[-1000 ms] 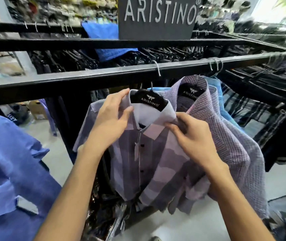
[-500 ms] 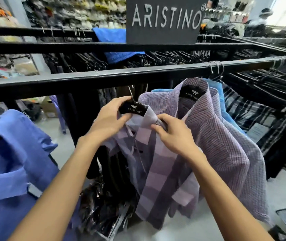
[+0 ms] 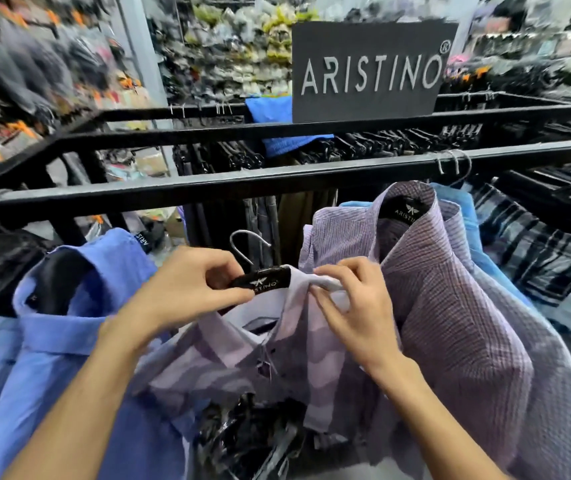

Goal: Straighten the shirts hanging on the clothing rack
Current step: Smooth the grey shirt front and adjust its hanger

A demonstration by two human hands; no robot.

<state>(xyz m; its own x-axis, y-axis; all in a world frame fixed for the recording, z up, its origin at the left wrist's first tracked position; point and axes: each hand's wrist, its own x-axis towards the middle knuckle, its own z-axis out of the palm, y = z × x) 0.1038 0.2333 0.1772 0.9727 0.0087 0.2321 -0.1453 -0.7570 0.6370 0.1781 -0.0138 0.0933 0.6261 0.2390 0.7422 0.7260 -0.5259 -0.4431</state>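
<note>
Two hands were on one shirt, the lilac plaid shirt, which I saw low in the middle, below the front rail of the black clothing rack. Its hanger, black with the word ARISTINO on it, was off the rail, and the metal hook stood free in the air under the rail. My left hand gripped the left end of this hanger, with the thumb under it and the fingers curled over the top. My right hand pinched the pale collar of the same shirt, just beside the hanger, with the fingers bent around the cloth.

To the right, touching my right hand, a purple checked shirt hung from the rail on its own hanger, and a light blue shirt was behind it. To the left, a blue shirt hung near my left forearm. Behind the rail stood a dark sign with the same brand name. Dark plastic wrapping lay under the plaid shirt. The shelves far behind were too blurred for me to tell.
</note>
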